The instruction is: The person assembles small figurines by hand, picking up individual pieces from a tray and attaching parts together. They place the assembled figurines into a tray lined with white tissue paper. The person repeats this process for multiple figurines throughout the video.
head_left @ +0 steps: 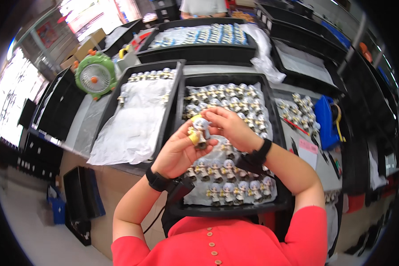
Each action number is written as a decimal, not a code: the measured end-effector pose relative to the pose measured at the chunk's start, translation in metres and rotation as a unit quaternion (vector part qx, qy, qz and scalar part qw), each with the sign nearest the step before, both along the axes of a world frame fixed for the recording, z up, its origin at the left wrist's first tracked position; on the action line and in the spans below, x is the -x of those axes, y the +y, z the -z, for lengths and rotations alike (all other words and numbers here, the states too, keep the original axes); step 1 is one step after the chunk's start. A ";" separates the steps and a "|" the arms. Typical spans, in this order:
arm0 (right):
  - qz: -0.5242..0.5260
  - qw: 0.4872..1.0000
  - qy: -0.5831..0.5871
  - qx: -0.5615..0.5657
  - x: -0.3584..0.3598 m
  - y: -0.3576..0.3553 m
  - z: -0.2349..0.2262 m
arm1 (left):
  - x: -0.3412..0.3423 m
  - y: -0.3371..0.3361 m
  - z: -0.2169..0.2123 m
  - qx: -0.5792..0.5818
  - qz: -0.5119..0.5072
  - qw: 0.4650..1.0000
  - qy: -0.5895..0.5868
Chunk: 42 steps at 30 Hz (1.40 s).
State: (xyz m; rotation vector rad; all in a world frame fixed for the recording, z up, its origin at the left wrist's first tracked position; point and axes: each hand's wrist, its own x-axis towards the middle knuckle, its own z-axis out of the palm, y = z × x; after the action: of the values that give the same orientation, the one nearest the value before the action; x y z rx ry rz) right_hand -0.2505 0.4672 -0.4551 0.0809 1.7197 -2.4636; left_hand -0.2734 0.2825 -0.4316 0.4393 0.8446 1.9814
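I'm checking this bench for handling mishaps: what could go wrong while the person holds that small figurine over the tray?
1. The figurine is pinched between the left hand and right hand above the black tray; a slip could drop it onto the packed rows of figurines and topple some.
2. Both forearms hover just over those rows, so a lowered wrist might sweep them.
3. The tray's near edge seems to overhang the bench; a nudge could tip it.

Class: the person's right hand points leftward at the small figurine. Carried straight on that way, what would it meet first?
Most likely the figurine itself, pinched in the left hand; the right hand already seems to touch it, though depth is unclear.
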 end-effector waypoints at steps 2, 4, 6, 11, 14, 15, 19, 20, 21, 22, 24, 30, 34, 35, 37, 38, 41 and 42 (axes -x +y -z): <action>-0.036 0.994 0.084 -0.055 -0.009 -0.004 -0.013 | 0.002 -0.008 0.000 0.016 -0.016 1.000 -0.003; -0.031 0.966 0.206 -0.153 -0.014 -0.010 -0.010 | 0.003 -0.017 0.001 0.025 -0.017 0.999 0.018; -0.046 0.872 0.327 -0.361 -0.023 -0.010 -0.026 | 0.001 -0.023 -0.001 0.027 -0.024 0.999 0.017; -0.035 0.816 0.408 -0.409 -0.022 -0.023 -0.019 | 0.002 -0.032 0.012 0.053 -0.038 0.998 0.009; -0.034 0.804 0.405 -0.433 -0.021 -0.025 -0.016 | 0.001 -0.035 0.017 0.056 -0.024 0.998 -0.005; -0.034 0.803 0.400 -0.441 -0.022 -0.025 -0.015 | 0.000 -0.034 0.017 0.060 -0.026 0.998 -0.001; -0.042 0.811 0.383 -0.440 -0.019 -0.027 -0.011 | 0.004 -0.035 0.029 0.053 -0.026 0.998 -0.019; -0.047 0.813 0.379 -0.440 -0.019 -0.027 -0.009 | 0.004 -0.034 0.032 0.042 -0.028 0.999 -0.017; -0.043 0.822 0.368 -0.433 -0.018 -0.027 -0.010 | 0.005 -0.032 0.033 0.032 -0.031 0.999 -0.014; -0.038 0.818 0.368 -0.441 -0.018 -0.027 -0.011 | 0.006 -0.031 0.034 0.022 -0.035 0.999 -0.011; -0.033 0.827 0.359 -0.432 -0.018 -0.027 -0.011 | 0.007 -0.029 0.032 0.023 -0.041 0.999 -0.009; 0.010 0.831 0.343 -0.438 -0.018 -0.024 -0.017 | 0.011 -0.016 0.018 0.003 -0.045 0.999 0.005; 0.076 0.852 0.333 -0.398 -0.014 -0.013 -0.021 | 0.017 0.007 0.000 -0.020 -0.056 0.998 0.026; 0.086 0.859 0.326 -0.386 -0.013 -0.010 -0.019 | 0.018 0.014 0.001 -0.040 -0.053 0.998 0.022; 0.072 0.888 0.282 -0.357 -0.014 -0.001 -0.026 | 0.018 0.028 0.002 -0.059 -0.060 0.996 0.008; 0.065 0.901 0.259 -0.343 -0.016 0.003 -0.031 | 0.017 0.033 0.002 -0.069 -0.063 0.996 0.000; 0.050 0.879 0.274 -0.388 -0.018 0.012 -0.041 | 0.013 0.044 0.003 -0.056 -0.065 0.996 0.019; 0.049 0.862 0.290 -0.412 -0.019 0.014 -0.043 | 0.012 0.044 0.001 -0.045 -0.066 0.996 0.031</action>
State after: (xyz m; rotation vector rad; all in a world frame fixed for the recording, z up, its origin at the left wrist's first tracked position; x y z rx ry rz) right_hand -0.2315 0.4816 -0.4117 -0.5532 2.9697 -1.6864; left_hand -0.2853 0.3269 -0.4331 0.5112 0.8436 2.1443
